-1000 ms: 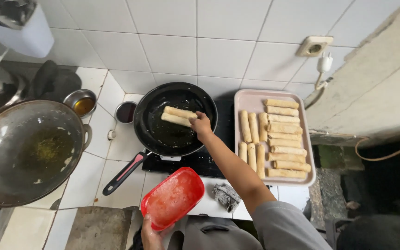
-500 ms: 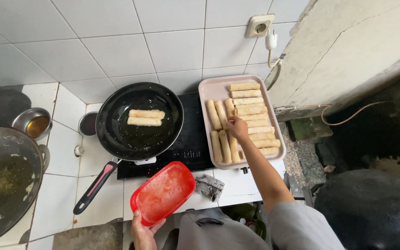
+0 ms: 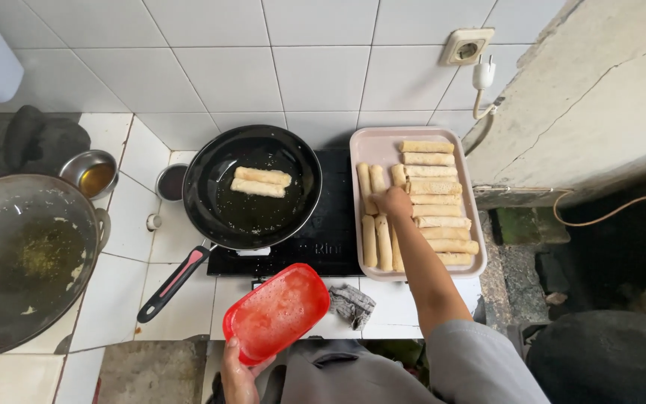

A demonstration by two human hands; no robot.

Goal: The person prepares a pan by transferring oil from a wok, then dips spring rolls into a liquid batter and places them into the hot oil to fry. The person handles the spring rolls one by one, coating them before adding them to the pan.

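Reaching over the pink tray (image 3: 363,142), the right hand (image 3: 393,202) rests on the pale rolls (image 3: 435,202) lying in rows there, its fingers curled down onto one roll; whether they have closed round it cannot be told. The tray sits on the black stove (image 3: 334,224), just beside the black pan (image 3: 252,187), where two rolls lie side by side in oil. Nearer the body, the left hand (image 3: 239,370) grips a red lid (image 3: 277,312) by its lower edge, tilted.
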